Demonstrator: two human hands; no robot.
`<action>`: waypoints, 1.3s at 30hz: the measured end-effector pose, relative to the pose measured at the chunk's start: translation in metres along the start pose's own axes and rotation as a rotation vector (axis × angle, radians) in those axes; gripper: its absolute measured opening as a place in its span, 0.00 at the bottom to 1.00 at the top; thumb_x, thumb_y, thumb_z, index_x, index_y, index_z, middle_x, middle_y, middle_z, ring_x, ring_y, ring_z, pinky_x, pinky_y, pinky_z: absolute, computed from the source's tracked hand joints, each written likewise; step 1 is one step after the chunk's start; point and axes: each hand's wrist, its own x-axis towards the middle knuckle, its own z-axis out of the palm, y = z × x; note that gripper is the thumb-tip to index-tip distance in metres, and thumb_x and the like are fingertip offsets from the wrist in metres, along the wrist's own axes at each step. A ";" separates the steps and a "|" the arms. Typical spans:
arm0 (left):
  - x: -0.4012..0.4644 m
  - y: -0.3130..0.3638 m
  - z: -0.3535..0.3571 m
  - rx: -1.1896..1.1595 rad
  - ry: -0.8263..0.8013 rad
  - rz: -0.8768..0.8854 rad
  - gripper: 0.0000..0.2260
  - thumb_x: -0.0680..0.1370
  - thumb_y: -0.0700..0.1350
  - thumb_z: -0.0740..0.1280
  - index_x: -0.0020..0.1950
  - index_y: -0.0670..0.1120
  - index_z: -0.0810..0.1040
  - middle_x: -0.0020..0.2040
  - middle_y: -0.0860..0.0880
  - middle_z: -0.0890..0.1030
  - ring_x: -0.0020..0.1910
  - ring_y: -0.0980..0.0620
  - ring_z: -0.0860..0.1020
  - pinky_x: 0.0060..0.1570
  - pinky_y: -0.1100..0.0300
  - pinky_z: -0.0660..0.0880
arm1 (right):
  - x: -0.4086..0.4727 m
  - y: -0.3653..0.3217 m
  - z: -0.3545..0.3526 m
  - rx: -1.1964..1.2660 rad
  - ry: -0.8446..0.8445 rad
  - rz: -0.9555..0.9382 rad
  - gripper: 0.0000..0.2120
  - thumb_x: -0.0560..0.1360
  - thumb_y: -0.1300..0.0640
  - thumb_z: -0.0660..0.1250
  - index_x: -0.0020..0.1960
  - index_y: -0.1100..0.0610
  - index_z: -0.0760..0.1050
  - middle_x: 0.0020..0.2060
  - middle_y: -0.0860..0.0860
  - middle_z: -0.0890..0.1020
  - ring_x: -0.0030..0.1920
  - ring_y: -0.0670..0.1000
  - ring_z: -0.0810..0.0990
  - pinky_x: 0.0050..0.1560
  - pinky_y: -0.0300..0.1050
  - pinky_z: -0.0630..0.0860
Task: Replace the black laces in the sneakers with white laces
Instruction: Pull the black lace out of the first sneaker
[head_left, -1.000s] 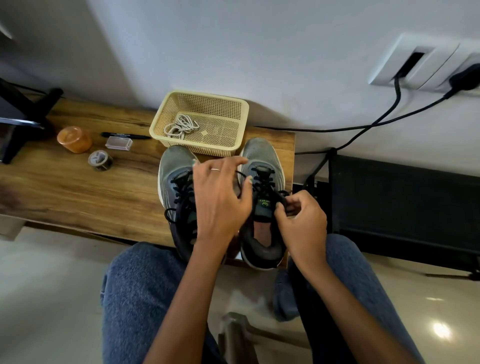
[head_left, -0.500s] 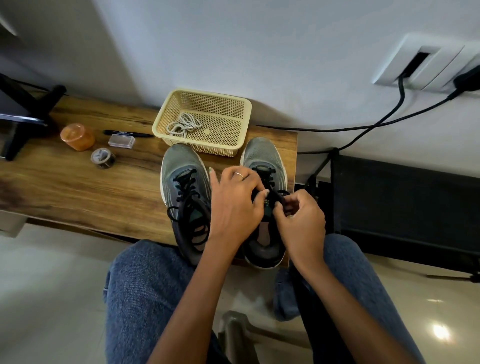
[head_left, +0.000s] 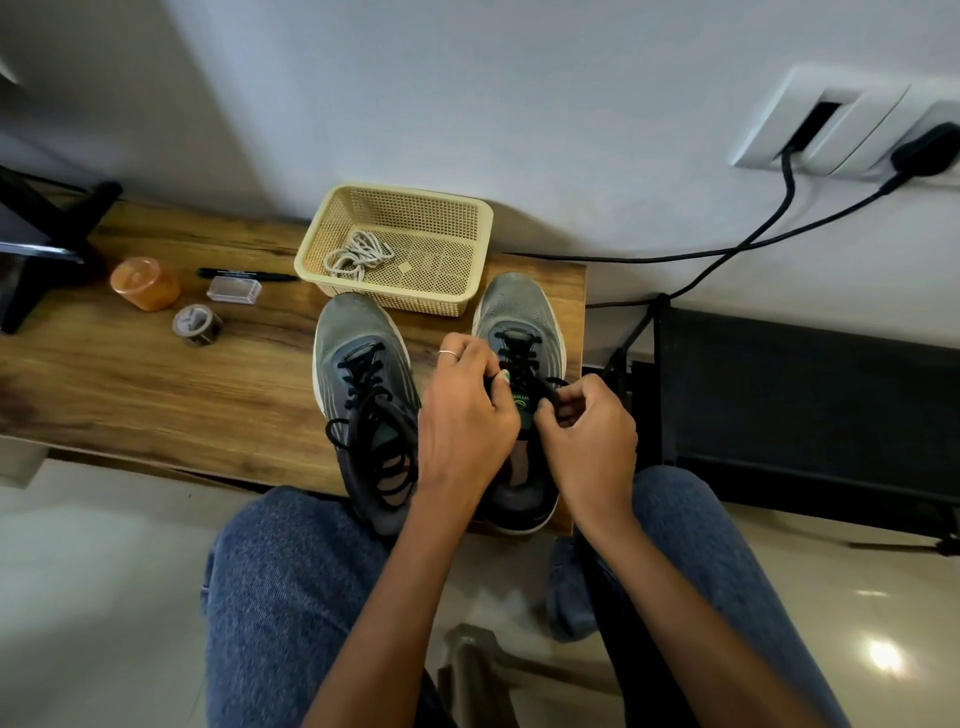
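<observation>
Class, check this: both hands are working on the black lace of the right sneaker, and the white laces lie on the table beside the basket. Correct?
Not quite. The head view shows the white laces lying inside the basket, not beside it. Both the left hand and right hand do work the right sneaker's black lace.

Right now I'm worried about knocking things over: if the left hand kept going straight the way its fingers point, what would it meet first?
Probably the black laces of the right grey sneaker, which the left hand is already touching; depth is unclear.

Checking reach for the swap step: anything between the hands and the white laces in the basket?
Nothing visible blocks them. The white laces lie uncovered in the open basket, beyond the sneakers' toes. Both hands are busy on the right sneaker's black lace.
</observation>
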 end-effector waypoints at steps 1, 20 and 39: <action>0.000 0.001 0.001 -0.001 0.009 -0.009 0.04 0.77 0.39 0.65 0.44 0.44 0.70 0.49 0.50 0.71 0.40 0.52 0.73 0.38 0.57 0.71 | 0.000 -0.001 0.001 -0.004 0.001 -0.002 0.03 0.73 0.58 0.69 0.44 0.56 0.75 0.38 0.49 0.79 0.39 0.47 0.77 0.38 0.45 0.75; 0.012 -0.021 -0.008 0.247 0.055 0.068 0.15 0.74 0.56 0.64 0.57 0.51 0.80 0.52 0.52 0.82 0.57 0.47 0.76 0.64 0.39 0.65 | -0.002 0.004 -0.001 -0.012 -0.010 -0.085 0.06 0.73 0.55 0.70 0.44 0.56 0.74 0.38 0.49 0.79 0.39 0.48 0.78 0.38 0.50 0.77; 0.012 -0.007 0.015 0.119 0.066 0.084 0.05 0.79 0.43 0.64 0.47 0.44 0.78 0.43 0.49 0.81 0.44 0.46 0.79 0.65 0.36 0.66 | -0.001 0.007 -0.003 0.027 0.027 -0.024 0.05 0.72 0.58 0.69 0.41 0.56 0.73 0.35 0.49 0.78 0.37 0.48 0.77 0.38 0.51 0.76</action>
